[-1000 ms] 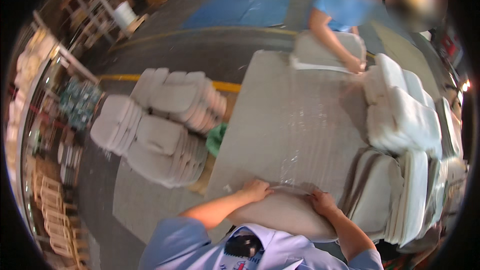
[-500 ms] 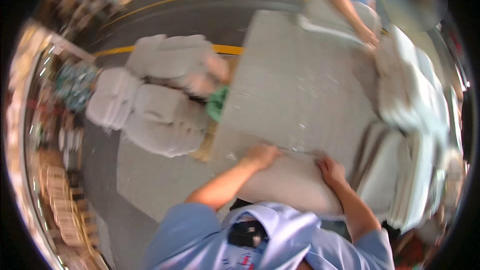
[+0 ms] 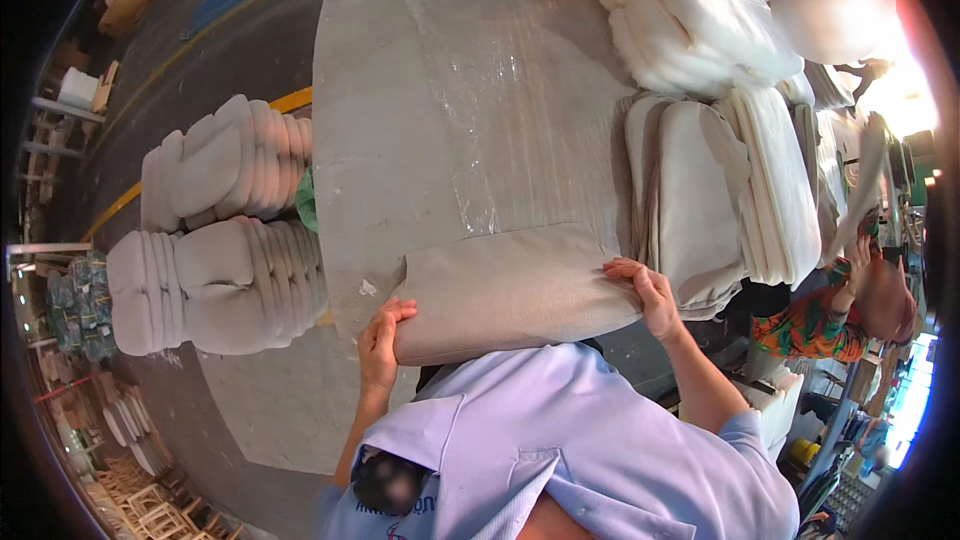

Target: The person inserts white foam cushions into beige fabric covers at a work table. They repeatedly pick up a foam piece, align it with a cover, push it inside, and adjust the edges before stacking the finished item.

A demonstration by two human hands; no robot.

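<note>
Grey cushion (image 3: 515, 288) at the near edge of the worktop (image 3: 385, 130), spanning betw. your L hand (image 3: 380, 342) and R hand (image 3: 655, 300). Your L fingers (image 3: 403, 311), partly curled, hold its L end; your R fingers (image 3: 622, 268), bent over the far R corner, hold the opp. end, w/ stacked cushions (image 3: 698, 195) just beyond.

Cushion (image 3: 520, 285) on table (image 3: 385, 140) — between 2 hands (image 3: 655, 302).

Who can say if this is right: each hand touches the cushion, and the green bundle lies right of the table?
Not quite: the head view shows the green bundle left of the table. Left hand and right hand do touch the cushion.
</note>
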